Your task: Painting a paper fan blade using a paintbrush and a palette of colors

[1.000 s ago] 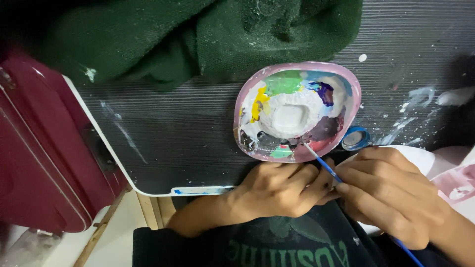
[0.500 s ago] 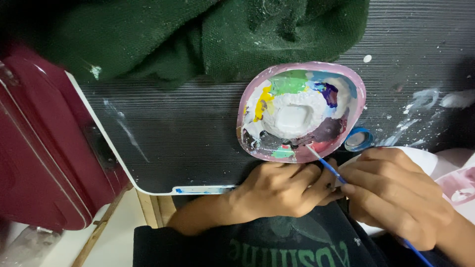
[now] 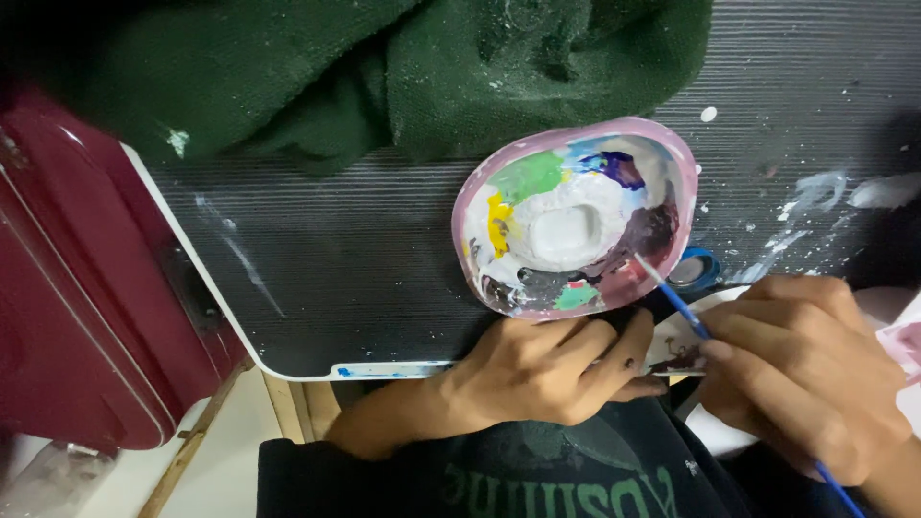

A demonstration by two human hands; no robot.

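My right hand (image 3: 801,369) grips a thin blue paintbrush (image 3: 672,299) whose tip touches the lower right rim of a pink bowl-shaped palette (image 3: 576,216) holding white, green, yellow, blue and purple paint. My left hand (image 3: 547,369) lies curled just below the palette, fingers closed on the edge of a small white painted object (image 3: 681,350) that is mostly hidden between both hands. The palette rests on a dark ribbed board (image 3: 336,259).
A dark green cloth (image 3: 384,67) is bunched along the top of the board. A maroon suitcase (image 3: 77,297) stands at the left. A blue-rimmed cap (image 3: 696,269) lies beside the palette. White paint smears (image 3: 844,192) mark the board's right side.
The brush tip has lifted from the small object up to the palette's rim. The view has shifted slightly; both hands stay in place.
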